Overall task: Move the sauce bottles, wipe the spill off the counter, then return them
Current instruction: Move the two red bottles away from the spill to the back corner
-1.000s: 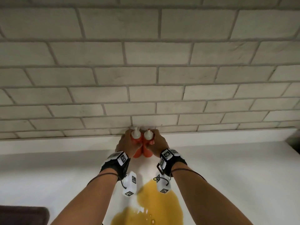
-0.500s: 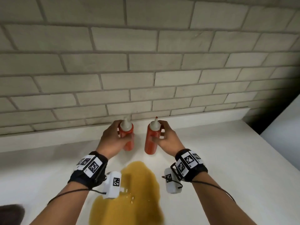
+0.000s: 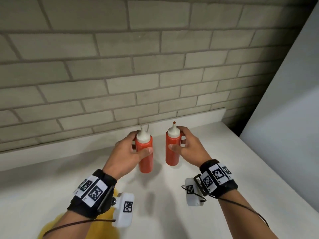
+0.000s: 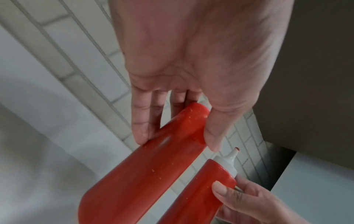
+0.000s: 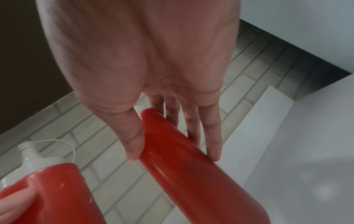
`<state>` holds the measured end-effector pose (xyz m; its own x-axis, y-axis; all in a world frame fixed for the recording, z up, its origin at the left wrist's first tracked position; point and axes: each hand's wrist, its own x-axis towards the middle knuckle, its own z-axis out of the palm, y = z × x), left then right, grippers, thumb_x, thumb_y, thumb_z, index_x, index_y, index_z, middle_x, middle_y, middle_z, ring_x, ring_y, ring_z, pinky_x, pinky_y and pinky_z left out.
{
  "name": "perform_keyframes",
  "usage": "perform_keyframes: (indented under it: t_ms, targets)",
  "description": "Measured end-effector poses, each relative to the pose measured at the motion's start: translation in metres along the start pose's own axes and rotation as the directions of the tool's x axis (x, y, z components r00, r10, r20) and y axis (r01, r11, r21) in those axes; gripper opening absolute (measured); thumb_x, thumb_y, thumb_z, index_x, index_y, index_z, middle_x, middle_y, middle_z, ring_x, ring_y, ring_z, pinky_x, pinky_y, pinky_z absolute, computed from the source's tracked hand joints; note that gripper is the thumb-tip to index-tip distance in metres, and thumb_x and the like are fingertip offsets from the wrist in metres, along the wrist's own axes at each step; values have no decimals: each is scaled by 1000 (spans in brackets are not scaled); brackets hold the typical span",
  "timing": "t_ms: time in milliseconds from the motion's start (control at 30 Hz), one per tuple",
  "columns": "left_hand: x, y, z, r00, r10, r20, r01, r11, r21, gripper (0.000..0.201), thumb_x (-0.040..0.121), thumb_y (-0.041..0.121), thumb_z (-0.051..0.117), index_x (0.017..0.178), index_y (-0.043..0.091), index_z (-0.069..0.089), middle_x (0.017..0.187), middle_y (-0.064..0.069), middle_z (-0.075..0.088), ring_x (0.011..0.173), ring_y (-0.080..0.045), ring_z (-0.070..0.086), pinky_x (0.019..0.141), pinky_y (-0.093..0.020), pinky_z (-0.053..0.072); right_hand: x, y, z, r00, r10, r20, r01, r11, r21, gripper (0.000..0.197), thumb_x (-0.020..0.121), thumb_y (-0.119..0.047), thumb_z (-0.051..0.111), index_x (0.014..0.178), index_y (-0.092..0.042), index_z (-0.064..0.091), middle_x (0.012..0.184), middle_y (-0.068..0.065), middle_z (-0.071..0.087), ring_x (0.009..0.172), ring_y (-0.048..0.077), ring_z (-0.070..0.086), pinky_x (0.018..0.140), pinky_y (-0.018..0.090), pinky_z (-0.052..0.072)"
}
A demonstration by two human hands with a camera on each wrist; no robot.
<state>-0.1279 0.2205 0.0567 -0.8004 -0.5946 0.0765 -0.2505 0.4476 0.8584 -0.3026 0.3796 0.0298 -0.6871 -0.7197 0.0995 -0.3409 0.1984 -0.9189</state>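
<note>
Two red sauce bottles with white nozzle caps are held upright above the white counter (image 3: pixel 215 157). My left hand (image 3: pixel 127 152) grips the left bottle (image 3: pixel 145 161) near its top, thumb on the front and fingers behind; the left wrist view shows the same bottle (image 4: pixel 153 163) in that hand (image 4: pixel 172 136). My right hand (image 3: pixel 186 147) grips the right bottle (image 3: pixel 172 154), whose tip is red; in the right wrist view that bottle (image 5: pixel 184 159) lies between thumb and fingers of the hand (image 5: pixel 172 151). A yellow spill (image 3: pixel 96 225) spreads on the counter under my left forearm, partly hidden.
A grey brick-tiled wall (image 3: pixel 120 75) with a low white backsplash ledge (image 3: pixel 69 145) runs behind the counter. A tall white panel (image 3: pixel 290 100) stands at the right, with a dark gap between it and the wall.
Both bottles have been lifted from the wall side and carried to the right, away from the spill, and now sit further apart. The spill has slid to the lower left of the head view.
</note>
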Motion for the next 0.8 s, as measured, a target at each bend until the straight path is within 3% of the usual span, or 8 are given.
perform_keyframes:
  t_ms: [100, 200, 367, 500, 633, 800]
  targets:
    - [20, 21, 41, 1000, -10, -13, 10, 1000, 13, 47, 80, 28, 79, 121, 35, 57, 102, 24, 62, 94, 4, 61, 76, -14, 44, 15, 21, -46, 1000, 8, -9, -8, 1000, -8, 54, 82, -15, 75, 121, -37, 44, 109, -17, 56, 105, 14, 58, 90, 30, 46]
    - [42, 37, 78, 999, -24, -25, 24, 999, 23, 50, 80, 27, 78, 126, 31, 57, 106, 17, 66, 99, -6, 62, 82, -22, 44, 37, 43, -84, 999, 34, -23, -34, 999, -14, 53, 82, -12, 74, 123, -32, 46, 110, -13, 57, 102, 12, 57, 85, 28, 45]
    - [96, 46, 133, 997, -75, -18, 77, 995, 70, 54, 80, 28, 77, 129, 29, 55, 112, 9, 66, 98, -13, 61, 71, -18, 41, 81, 77, -128, 996, 55, -63, -58, 997, -43, 56, 78, -13, 74, 127, -23, 50, 110, -7, 60, 103, 19, 60, 92, 35, 49]
    - [141, 45, 168, 993, -119, -21, 120, 988, 95, 55, 77, 26, 78, 127, 27, 56, 111, 4, 66, 96, -18, 62, 70, -24, 43, 115, 101, -147, 996, 61, -69, -66, 995, -69, 57, 77, -11, 75, 129, -19, 51, 112, -4, 61, 99, 19, 61, 91, 36, 50]
    - [183, 41, 197, 989, -141, -37, 144, 984, 107, 54, 74, 24, 80, 124, 24, 58, 114, 0, 68, 102, -22, 64, 82, -29, 46, 144, 122, -150, 996, 78, -42, -81, 992, -93, 52, 81, -12, 72, 128, -19, 50, 109, -3, 62, 92, 15, 58, 82, 27, 43]
    - [219, 36, 222, 983, -169, -69, 177, 976, 125, 57, 74, 21, 81, 126, 18, 59, 118, -4, 69, 107, -26, 63, 90, -34, 48, 173, 144, -143, 992, 112, -62, -117, 989, -89, 52, 81, -14, 73, 127, -19, 50, 105, -4, 60, 96, 17, 58, 85, 27, 42]
